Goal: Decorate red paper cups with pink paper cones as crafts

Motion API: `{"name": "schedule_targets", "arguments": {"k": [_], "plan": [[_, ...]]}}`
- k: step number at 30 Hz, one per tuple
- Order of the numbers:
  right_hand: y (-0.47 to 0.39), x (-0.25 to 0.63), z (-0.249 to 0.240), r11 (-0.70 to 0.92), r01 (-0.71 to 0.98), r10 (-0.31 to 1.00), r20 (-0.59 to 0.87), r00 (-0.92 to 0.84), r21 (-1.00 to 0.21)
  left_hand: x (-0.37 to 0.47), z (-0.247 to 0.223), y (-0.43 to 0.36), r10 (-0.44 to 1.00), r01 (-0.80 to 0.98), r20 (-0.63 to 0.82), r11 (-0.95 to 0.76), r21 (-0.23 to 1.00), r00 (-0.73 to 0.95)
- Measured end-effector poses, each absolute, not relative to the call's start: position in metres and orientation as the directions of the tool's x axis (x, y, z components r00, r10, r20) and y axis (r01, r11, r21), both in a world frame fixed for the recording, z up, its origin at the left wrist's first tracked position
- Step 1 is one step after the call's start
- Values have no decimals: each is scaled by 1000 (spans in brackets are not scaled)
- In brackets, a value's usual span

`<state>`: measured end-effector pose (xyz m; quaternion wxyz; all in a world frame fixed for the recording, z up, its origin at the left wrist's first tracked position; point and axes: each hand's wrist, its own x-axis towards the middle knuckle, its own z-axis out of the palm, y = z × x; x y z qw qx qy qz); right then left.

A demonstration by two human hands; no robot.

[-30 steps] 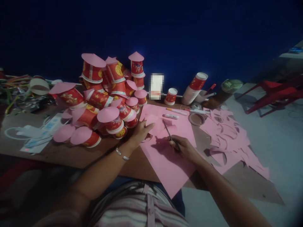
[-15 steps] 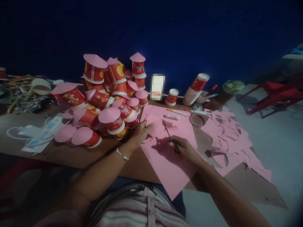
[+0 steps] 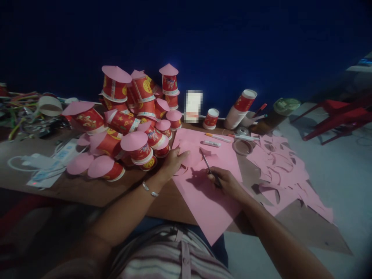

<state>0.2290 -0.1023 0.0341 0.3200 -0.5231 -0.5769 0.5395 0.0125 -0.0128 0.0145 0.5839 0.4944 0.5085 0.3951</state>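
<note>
My left hand (image 3: 174,161) grips a small pink paper piece (image 3: 188,152) between thumb and fingers, above a large pink sheet (image 3: 212,209). In my right hand (image 3: 222,179) is a pair of scissors (image 3: 207,161), its fingers wrapped round the dark handles. The blades point up and left, beside a curled pink strip (image 3: 208,153). A white glue stick or marker (image 3: 212,143) and an orange-tipped pen (image 3: 217,137) lie on the sheet's far part. Left of my left hand, several red cups (image 3: 141,152) wear pink paper cones.
Pink paper scraps (image 3: 281,166) cover the table's right part, near a tape roll (image 3: 243,147). Stacked cups (image 3: 241,108) and a lone red cup (image 3: 210,119) stand at the back. A power strip (image 3: 54,162) lies left. A red stool (image 3: 337,116) stands on the floor.
</note>
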Motion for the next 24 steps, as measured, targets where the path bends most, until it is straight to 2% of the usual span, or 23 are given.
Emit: {"name": "schedule_targets", "arguments": {"k": [24], "plan": [[-103,229,36,-128,237,944,-191,-269,-963,10,13,-10,959,108,-164,142,984,229]]}}
